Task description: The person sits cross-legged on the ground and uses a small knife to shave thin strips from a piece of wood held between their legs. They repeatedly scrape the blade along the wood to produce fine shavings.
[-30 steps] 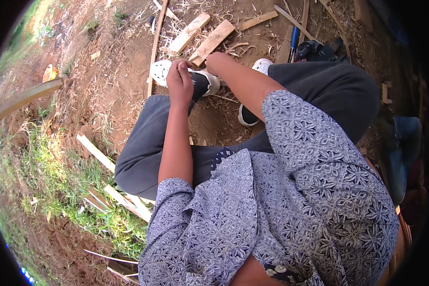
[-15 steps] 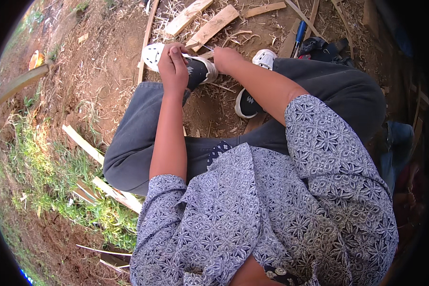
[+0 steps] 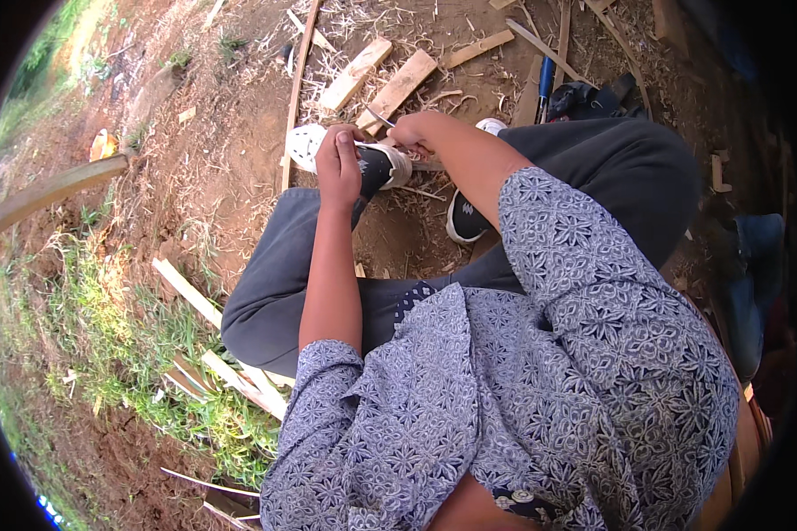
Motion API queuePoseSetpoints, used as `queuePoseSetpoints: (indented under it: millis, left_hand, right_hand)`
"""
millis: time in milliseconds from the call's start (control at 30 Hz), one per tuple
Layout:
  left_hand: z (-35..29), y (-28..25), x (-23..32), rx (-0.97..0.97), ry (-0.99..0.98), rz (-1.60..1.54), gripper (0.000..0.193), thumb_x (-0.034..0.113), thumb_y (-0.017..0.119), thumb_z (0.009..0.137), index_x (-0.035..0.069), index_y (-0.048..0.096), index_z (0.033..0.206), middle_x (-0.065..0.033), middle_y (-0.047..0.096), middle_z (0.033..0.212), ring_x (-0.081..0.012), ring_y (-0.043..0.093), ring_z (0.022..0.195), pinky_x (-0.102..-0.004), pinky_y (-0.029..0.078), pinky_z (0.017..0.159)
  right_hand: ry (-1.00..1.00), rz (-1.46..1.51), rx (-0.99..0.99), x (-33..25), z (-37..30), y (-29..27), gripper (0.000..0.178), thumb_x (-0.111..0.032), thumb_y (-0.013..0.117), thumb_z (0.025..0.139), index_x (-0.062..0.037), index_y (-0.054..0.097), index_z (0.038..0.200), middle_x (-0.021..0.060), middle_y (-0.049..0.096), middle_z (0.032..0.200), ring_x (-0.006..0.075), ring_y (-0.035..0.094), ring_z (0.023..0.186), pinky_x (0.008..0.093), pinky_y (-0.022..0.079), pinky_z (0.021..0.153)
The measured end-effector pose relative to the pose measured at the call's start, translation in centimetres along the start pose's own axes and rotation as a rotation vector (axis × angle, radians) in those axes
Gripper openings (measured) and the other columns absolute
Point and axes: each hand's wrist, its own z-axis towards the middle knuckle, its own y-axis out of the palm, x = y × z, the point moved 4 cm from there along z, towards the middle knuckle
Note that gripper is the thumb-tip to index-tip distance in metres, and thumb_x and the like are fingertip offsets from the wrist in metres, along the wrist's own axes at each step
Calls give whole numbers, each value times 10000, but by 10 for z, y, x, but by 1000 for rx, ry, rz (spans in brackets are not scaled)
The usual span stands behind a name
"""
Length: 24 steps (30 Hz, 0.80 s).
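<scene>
Slanting leftward beyond the left shoe (image 3: 376, 168), the knife (image 3: 379, 116) juts from the clenched right hand (image 3: 412, 131), toward the left hand (image 3: 338, 152), whose grip I cannot tell.

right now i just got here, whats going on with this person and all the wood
A person in a patterned shirt has the right hand closed on a thin blade, its tip pointing away. The left hand is curled close by, in front of a black-and-white shoe; whatever it may hold is hidden. Flat wooden pieces lie on the ground just beyond the hands, and a blue-handled tool lies off to the right, untouched.
</scene>
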Motion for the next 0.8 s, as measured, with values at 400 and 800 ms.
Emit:
queuePoseSetpoints:
  millis: [400, 800]
  left_hand:
    - [-3, 0, -12, 74, -23, -70, 377, 278, 398, 1136, 26, 623, 969, -28, 627, 849, -97, 530, 677, -271, 455, 648]
    - [-2, 6, -5, 28, -11, -66, 397, 284, 382, 1137, 26, 626, 960, -22, 598, 837, -92, 497, 683, -266, 435, 651]
  right_hand:
    - [100, 55, 433, -2, -53, 37, 400, -147, 589, 950, -39, 492, 1323, 243, 673, 1268, 413, 658, 1196, 495, 531, 997]
    - [132, 317, -19, 20, 4, -8, 358, -183, 511, 1000, -55, 516, 1334, 174, 690, 844, 242, 642, 535, 387, 523, 509]
